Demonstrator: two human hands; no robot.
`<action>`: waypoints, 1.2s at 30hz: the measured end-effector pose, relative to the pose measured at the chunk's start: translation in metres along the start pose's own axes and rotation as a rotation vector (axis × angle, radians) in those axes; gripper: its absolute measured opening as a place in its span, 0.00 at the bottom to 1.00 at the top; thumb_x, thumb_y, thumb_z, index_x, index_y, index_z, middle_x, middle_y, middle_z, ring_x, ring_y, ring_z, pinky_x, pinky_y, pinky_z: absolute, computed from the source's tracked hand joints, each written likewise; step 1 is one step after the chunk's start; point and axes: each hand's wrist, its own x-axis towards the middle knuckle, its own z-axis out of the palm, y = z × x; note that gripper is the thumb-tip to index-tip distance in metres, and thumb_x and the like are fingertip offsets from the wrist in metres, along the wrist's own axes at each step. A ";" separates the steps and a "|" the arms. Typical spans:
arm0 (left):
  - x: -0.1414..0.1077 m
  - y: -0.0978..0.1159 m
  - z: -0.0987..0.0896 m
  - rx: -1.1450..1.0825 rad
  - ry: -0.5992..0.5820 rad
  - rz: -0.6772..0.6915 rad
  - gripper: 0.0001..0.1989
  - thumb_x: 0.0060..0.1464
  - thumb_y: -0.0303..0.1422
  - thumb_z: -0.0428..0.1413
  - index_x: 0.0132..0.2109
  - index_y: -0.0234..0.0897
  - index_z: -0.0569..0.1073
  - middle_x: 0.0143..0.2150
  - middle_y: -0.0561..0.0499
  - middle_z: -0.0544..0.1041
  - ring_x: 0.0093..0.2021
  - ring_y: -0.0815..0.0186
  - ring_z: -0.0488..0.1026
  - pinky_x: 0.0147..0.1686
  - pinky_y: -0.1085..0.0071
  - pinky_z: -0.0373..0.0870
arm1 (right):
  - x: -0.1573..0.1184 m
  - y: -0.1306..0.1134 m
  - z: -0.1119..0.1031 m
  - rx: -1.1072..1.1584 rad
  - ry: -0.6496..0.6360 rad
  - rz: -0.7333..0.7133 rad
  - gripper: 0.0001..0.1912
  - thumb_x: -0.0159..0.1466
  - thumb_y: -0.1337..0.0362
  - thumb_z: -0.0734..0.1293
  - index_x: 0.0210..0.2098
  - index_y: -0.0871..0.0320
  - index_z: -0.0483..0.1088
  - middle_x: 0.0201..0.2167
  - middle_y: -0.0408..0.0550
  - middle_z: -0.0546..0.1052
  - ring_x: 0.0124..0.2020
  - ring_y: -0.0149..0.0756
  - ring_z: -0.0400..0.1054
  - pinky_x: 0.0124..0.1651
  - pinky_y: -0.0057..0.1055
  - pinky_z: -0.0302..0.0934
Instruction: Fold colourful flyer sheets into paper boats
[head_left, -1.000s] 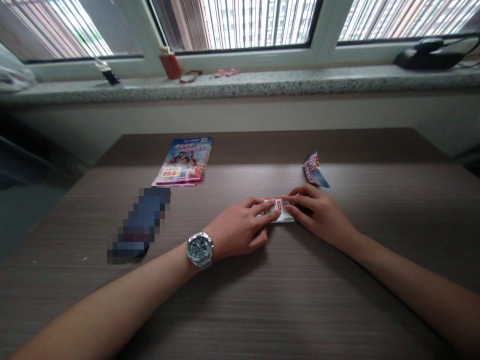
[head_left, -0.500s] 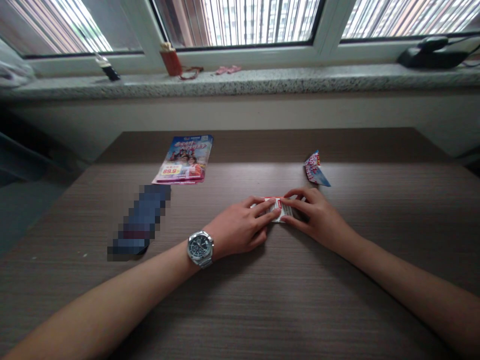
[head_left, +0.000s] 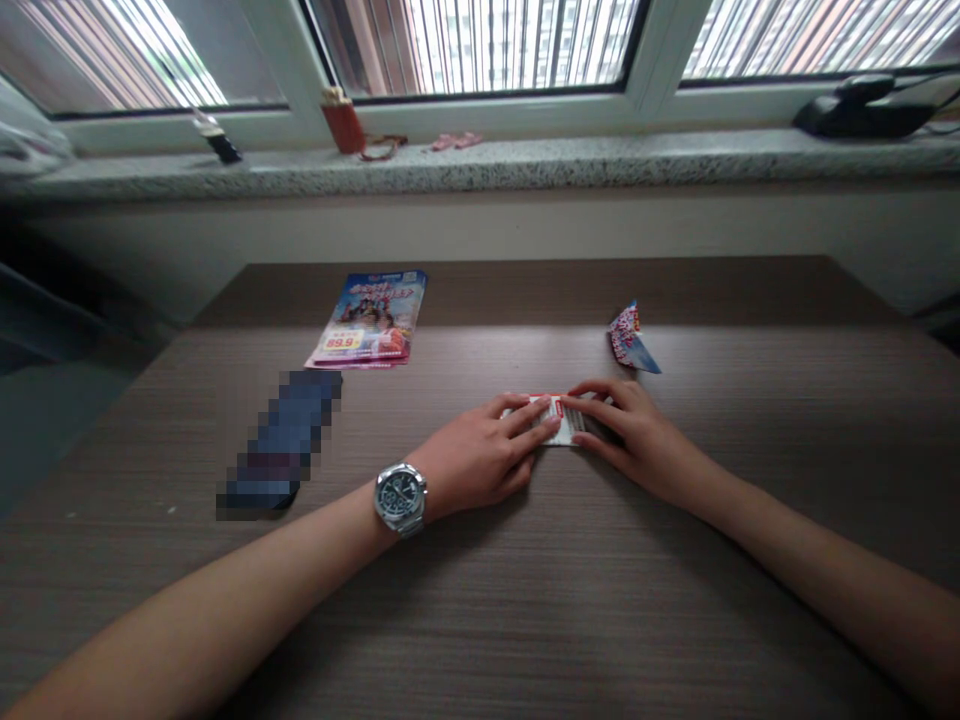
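Observation:
A small piece of folded paper (head_left: 557, 430), white with red print, lies flat on the brown table (head_left: 480, 600). My left hand (head_left: 491, 450), with a silver watch on the wrist, rests on the paper's left part, its fingers spread over it. At the paper's right side is my right hand (head_left: 634, 430), fingers apart, with the fingertips touching its top and right edges. A folded, colourful paper piece (head_left: 634, 340) stands just beyond my right hand.
A stack of colourful flyers (head_left: 373, 320) lies at the back left, with a blurred dark blue object (head_left: 283, 440) in front of it. Along the stone windowsill (head_left: 555, 165) are a red-brown container (head_left: 343, 122), a small dark bottle (head_left: 219, 140) and a black device (head_left: 862, 110).
My right thumb has shifted slightly to the right along the paper. My left hand and the other objects hold their places.

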 end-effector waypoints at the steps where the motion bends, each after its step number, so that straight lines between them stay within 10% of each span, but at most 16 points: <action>1: 0.000 0.000 0.000 -0.002 0.001 -0.003 0.25 0.66 0.32 0.50 0.68 0.33 0.61 0.69 0.38 0.63 0.67 0.53 0.61 0.63 0.55 0.67 | -0.001 0.001 -0.001 0.004 -0.006 -0.001 0.20 0.68 0.62 0.67 0.60 0.49 0.70 0.54 0.56 0.73 0.54 0.49 0.67 0.57 0.51 0.65; 20: 0.002 0.002 0.004 -0.020 -0.047 -0.039 0.29 0.68 0.39 0.46 0.71 0.30 0.56 0.71 0.36 0.59 0.71 0.51 0.55 0.69 0.53 0.55 | -0.002 0.001 -0.006 -0.089 -0.053 -0.052 0.22 0.71 0.65 0.61 0.64 0.53 0.66 0.60 0.58 0.72 0.60 0.50 0.65 0.61 0.52 0.63; 28: -0.001 0.004 0.006 -0.038 -0.080 -0.065 0.32 0.68 0.41 0.46 0.73 0.32 0.51 0.75 0.39 0.50 0.74 0.52 0.49 0.72 0.55 0.47 | -0.011 -0.020 0.008 -0.296 -0.236 -0.046 0.40 0.72 0.49 0.57 0.73 0.69 0.43 0.73 0.67 0.49 0.75 0.49 0.40 0.72 0.52 0.45; 36: -0.013 -0.001 0.006 -0.059 -0.142 -0.088 0.33 0.70 0.45 0.43 0.75 0.39 0.44 0.77 0.48 0.42 0.76 0.59 0.39 0.74 0.59 0.38 | -0.012 -0.020 0.005 -0.350 -0.278 -0.044 0.47 0.70 0.42 0.57 0.74 0.68 0.38 0.74 0.66 0.45 0.75 0.49 0.36 0.73 0.51 0.44</action>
